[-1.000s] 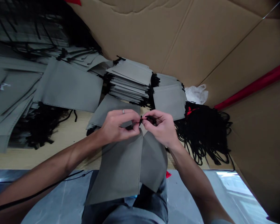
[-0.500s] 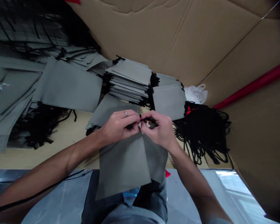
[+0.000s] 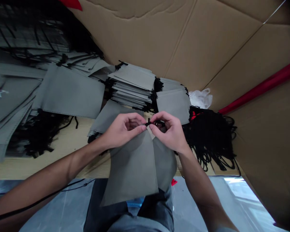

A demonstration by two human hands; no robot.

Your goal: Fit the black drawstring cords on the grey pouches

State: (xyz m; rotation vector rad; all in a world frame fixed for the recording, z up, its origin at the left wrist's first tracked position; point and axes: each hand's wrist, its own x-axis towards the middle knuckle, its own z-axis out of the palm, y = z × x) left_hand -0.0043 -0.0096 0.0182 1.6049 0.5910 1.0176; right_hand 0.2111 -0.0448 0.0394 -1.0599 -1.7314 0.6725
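Observation:
A grey fabric pouch (image 3: 132, 170) hangs in front of me over the table's front edge, with a second grey panel (image 3: 164, 164) behind it on the right. At its top corner a small black cord knot (image 3: 148, 123) sticks up between my hands. My left hand (image 3: 124, 130) pinches the cord's left side between thumb and fingertips. From the other side my right hand (image 3: 170, 132) grips the black cord with thumb and index finger, the other fingers curled. The fingers hide part of the cord.
Neat stacks of grey pouches (image 3: 132, 77) stand behind my hands, another pouch stack (image 3: 174, 100) to their right. Loose pouches (image 3: 72, 90) pile up at left. A heap of black cords (image 3: 211, 138) lies at right, near a white plastic bag (image 3: 200, 98). Cardboard walls (image 3: 145, 35) enclose the back.
My fingertips have moved slightly apart, and a black knot now shows between them. The hanging pouch has shifted a little to the right and its back panel bulges more.

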